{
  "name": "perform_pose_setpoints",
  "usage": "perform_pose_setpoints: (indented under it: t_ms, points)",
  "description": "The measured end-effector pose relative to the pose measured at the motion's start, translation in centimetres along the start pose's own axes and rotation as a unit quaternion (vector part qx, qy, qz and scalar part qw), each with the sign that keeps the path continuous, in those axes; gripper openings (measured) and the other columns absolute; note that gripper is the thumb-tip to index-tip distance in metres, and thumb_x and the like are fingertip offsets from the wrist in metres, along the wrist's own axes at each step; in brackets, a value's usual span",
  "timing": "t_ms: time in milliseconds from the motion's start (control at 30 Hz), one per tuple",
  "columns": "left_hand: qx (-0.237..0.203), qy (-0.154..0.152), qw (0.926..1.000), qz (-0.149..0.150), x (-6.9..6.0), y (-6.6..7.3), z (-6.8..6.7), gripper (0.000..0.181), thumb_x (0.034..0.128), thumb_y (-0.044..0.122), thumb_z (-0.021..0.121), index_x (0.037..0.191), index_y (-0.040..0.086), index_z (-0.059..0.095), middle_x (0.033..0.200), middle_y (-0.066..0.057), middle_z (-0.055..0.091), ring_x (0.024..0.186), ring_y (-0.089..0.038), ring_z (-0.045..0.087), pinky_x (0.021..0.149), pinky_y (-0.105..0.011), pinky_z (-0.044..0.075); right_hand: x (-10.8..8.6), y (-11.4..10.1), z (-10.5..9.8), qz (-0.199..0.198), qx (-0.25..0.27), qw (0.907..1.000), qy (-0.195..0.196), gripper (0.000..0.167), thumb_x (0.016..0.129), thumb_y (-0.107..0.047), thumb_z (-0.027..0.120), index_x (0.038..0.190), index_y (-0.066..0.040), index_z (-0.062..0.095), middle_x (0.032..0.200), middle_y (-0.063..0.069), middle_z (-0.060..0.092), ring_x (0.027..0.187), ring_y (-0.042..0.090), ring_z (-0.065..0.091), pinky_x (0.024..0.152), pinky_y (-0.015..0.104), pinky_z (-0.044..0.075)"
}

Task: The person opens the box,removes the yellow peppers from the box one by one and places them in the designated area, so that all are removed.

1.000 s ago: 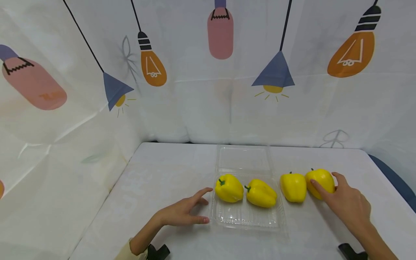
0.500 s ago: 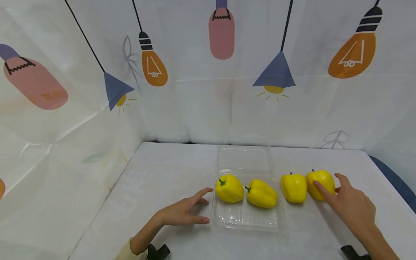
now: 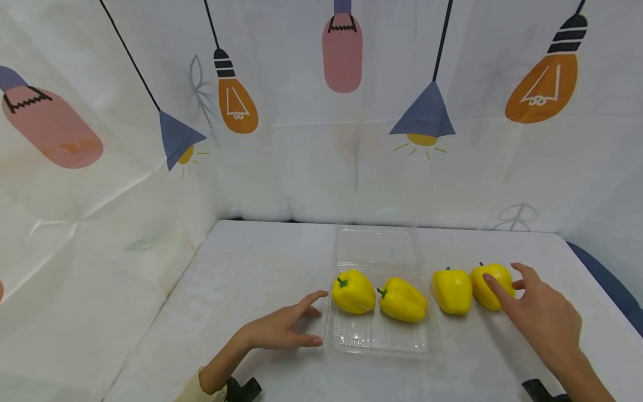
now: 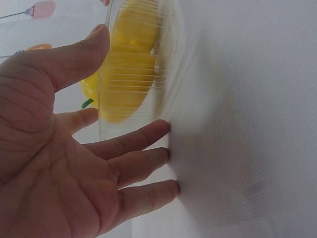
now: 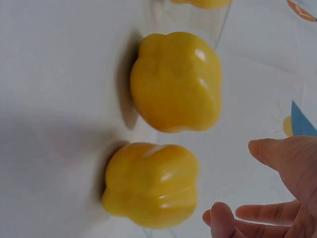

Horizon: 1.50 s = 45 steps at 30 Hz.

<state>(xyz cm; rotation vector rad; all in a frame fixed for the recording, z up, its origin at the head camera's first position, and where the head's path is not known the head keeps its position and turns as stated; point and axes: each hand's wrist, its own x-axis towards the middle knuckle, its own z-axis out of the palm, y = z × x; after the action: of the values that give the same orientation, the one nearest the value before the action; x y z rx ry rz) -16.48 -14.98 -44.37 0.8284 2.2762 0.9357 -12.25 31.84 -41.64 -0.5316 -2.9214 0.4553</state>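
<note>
Head view: illumination even and moderately bright. The backdrop [image 3: 301, 167] reads grey-white, with pale glare along its creases at left. A soft-edged shadow falls on the worktop [image 3: 261, 262] beside the right grip [image 3: 546, 318]. The clear container [image 3: 377, 345] shows small glints along its near edge. Fine detail slightly soft. Left wrist view: dimmer and greyish; the left grip [image 4: 74, 158] is shaded, the worktop hazy at right. Right wrist view: also subdued; highlights on the upper lobes of the loose yellow peppers [image 5: 176, 82] and shadows at their bases indicate light from above.
</note>
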Motion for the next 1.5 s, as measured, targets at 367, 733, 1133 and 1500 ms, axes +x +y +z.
perform_pose_setpoints:
  t_ms: [367, 733, 1133, 1500]
  points:
    - [-0.001, -0.003, 1.0, 0.003, 0.0, 0.0, 0.0, 0.086, 0.0909, 0.044, 0.069, 0.156, 0.029, 0.016, 0.135, -0.003, 0.056, 0.133, -0.026, 0.044, 0.107, -0.056, 0.034, -1.4, -2.2, -0.2, -0.066, 0.019, 0.9963, 0.052, 0.079, 0.089, -0.062, 0.062, 0.134, 0.002, 0.047, 0.107, 0.029, 0.062, 0.062, 0.025, 0.055, 0.045, 0.028, 0.039]
    - [-0.002, -0.002, 1.0, 0.003, 0.0, -0.3, 0.1, 0.085, 0.0906, 0.044, 0.07, 0.155, 0.032, 0.015, 0.134, -0.002, 0.056, 0.132, -0.025, 0.045, 0.107, -0.056, 0.034, -1.9, -3.4, 0.3, -0.1, 0.04, 0.9925, 0.057, 0.079, 0.085, -0.062, 0.066, 0.134, -0.002, 0.051, 0.107, 0.026, 0.064, 0.062, 0.021, 0.053, 0.045, 0.029, 0.038]
    - [0.005, -0.002, 1.0, 0.0, 0.2, -0.5, 0.0, 0.085, 0.0906, 0.046, 0.069, 0.156, 0.031, 0.015, 0.134, 0.0, 0.056, 0.132, -0.024, 0.044, 0.107, -0.056, 0.034, -2.1, -4.7, 0.5, -0.137, 0.054, 0.9886, 0.028, 0.081, 0.08, -0.065, 0.07, 0.134, -0.007, 0.053, 0.103, 0.016, 0.065, 0.058, 0.017, 0.046, 0.045, 0.029, 0.036]
    - [0.007, -0.003, 1.0, 0.002, 0.2, -0.5, 0.0, 0.084, 0.0912, 0.045, 0.069, 0.155, 0.031, 0.016, 0.134, 0.001, 0.056, 0.132, -0.024, 0.045, 0.107, -0.055, 0.035, -2.2, -6.1, 0.7, -0.179, 0.06, 0.9818, 0.022, 0.077, 0.079, -0.067, 0.07, 0.131, -0.011, 0.057, 0.101, 0.012, 0.067, 0.063, 0.016, 0.046, 0.046, 0.027, 0.036]
